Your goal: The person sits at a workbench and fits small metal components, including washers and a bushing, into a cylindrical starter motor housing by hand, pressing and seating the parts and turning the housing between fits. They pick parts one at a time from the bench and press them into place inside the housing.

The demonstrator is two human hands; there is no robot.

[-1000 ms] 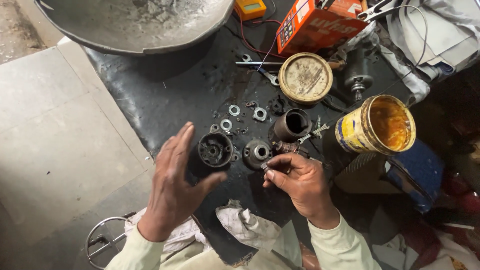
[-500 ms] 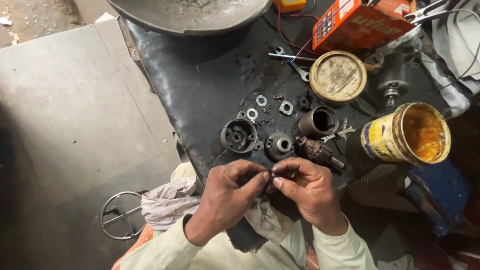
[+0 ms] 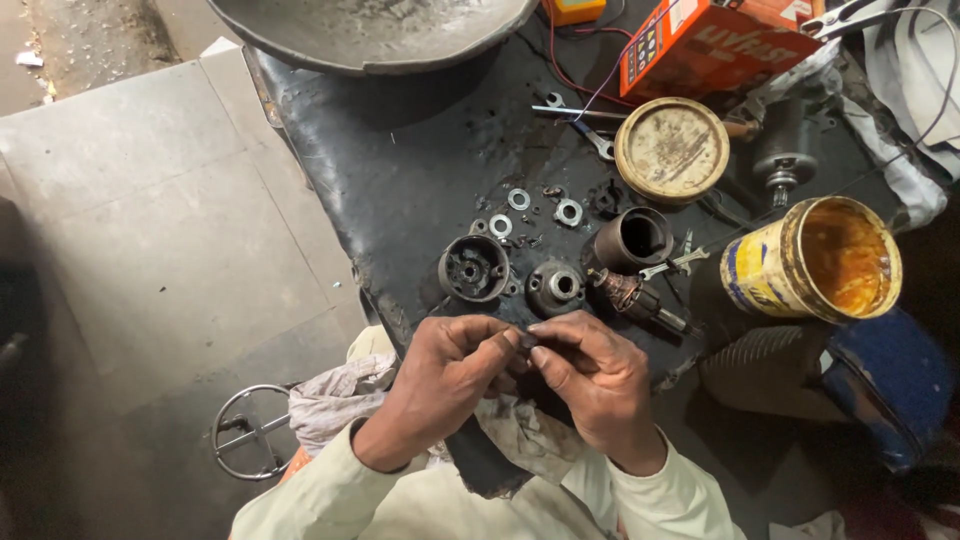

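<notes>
**Two hands meet over a small dark part at the bench edge**

We see a black, greasy work surface [image 3: 400,200] carrying everything, with a wide, shallow metal pan [image 3: 370,30] at its far end and an orange box [image 3: 700,40] beside that. To the right an open yellow tin [image 3: 815,260] lies tilted on its side with its mouth turned toward the worker, showing amber grease inside; we judge it sits that way to be within easy reach. Its round lid [image 3: 672,150] rests flat further back, well apart from it.

Nearer the middle the dismantled parts are spread in a loose row, apart from one another, probably so none gets lost: a dark round housing [image 3: 473,268], a smaller end cap [image 3: 556,287] just beside it, an open cylindrical sleeve [image 3: 634,238] and a copper-wound armature [image 3: 630,297] lying on its side. Several washers [image 3: 518,199] sit behind them, and a spanner [image 3: 590,135] lies near the lid.

At the near edge, our left hand [image 3: 440,385] and right hand [image 3: 590,385] come together fingertip to fingertip. Between them we make out a small dark part [image 3: 523,341], pinched by the fingertips of both hands above a stained rag [image 3: 520,430] on the lap; what the part is we cannot tell. Held close to the body, it is probably easier to steady and inspect.
</notes>
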